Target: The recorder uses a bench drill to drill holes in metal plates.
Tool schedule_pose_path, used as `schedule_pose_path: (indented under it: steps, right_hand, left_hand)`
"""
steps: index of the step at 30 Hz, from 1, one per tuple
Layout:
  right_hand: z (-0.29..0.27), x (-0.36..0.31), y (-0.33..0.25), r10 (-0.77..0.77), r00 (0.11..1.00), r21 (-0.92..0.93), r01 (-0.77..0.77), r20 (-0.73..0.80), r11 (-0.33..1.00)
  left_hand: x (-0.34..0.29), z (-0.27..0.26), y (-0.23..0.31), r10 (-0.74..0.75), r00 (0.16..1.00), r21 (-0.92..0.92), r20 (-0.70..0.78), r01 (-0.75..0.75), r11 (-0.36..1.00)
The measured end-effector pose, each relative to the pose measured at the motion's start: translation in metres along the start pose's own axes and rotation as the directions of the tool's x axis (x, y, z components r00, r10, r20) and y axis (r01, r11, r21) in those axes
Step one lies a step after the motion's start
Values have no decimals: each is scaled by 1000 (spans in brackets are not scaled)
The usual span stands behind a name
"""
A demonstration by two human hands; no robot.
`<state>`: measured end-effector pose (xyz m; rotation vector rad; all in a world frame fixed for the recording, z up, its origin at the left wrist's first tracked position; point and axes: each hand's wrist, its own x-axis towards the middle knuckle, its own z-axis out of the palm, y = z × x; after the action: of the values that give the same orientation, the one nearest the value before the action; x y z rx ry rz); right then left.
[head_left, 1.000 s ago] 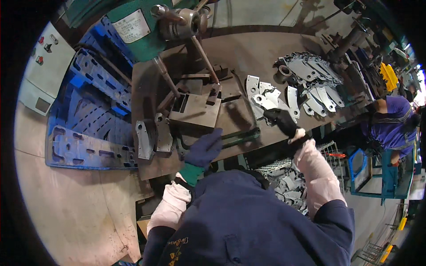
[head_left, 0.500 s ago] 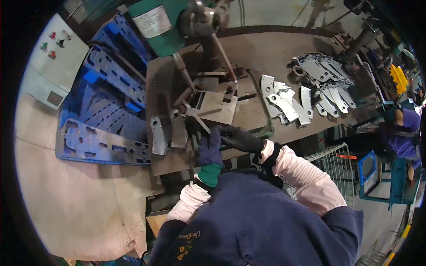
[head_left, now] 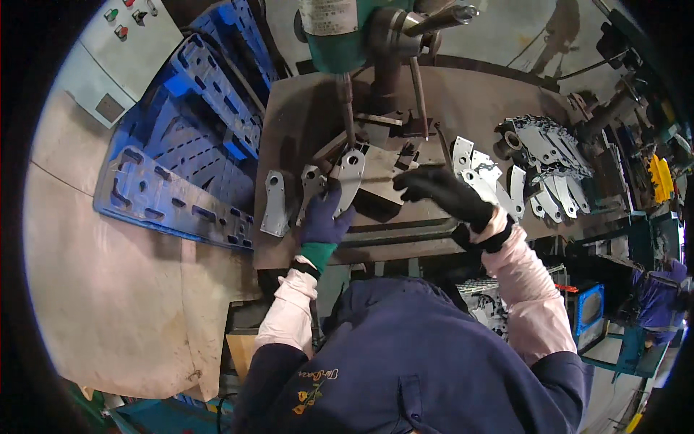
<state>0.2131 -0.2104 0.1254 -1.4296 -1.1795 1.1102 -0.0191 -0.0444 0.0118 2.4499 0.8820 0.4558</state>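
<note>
My left hand [head_left: 325,219], in a dark blue glove with a green cuff, grips a curved flat metal plate [head_left: 352,176]. The plate stands tilted up, with a round hole at its far end. My right hand [head_left: 450,195], in a black glove, is over the right side of the metal fixture [head_left: 382,163], fingers stretched leftward and holding nothing I can see. Above the fixture is a green drill press [head_left: 331,47] with long metal handles. Two similar plates lie left of my left hand, one pale plate [head_left: 275,205] and one plate [head_left: 309,184] partly hidden by the hand.
Several loose plates [head_left: 481,173] lie right of the fixture, with a larger pile [head_left: 549,152] farther right on the brown table [head_left: 289,119]. Blue plastic pallets [head_left: 173,195] and a grey control box [head_left: 116,65] stand at the left. A wire basket [head_left: 484,286] is below the table edge.
My hands have moved apart: the left one leftward, now with a plate raised in it, the right one rightward and farther over the table. The whole view has also shifted.
</note>
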Motion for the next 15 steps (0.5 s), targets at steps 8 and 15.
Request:
schedule_pose_path:
  steps: [8,15]
  right_hand:
    - [-26,27,-135,-250,947,732,25,200,681]
    - [-33,32,-192,-239,967,865,44,90,501]
  left_hand:
    - [40,16,-40,149,983,289,-103,-114,951]
    - [42,7,-24,148,983,325,-107,-106,940]
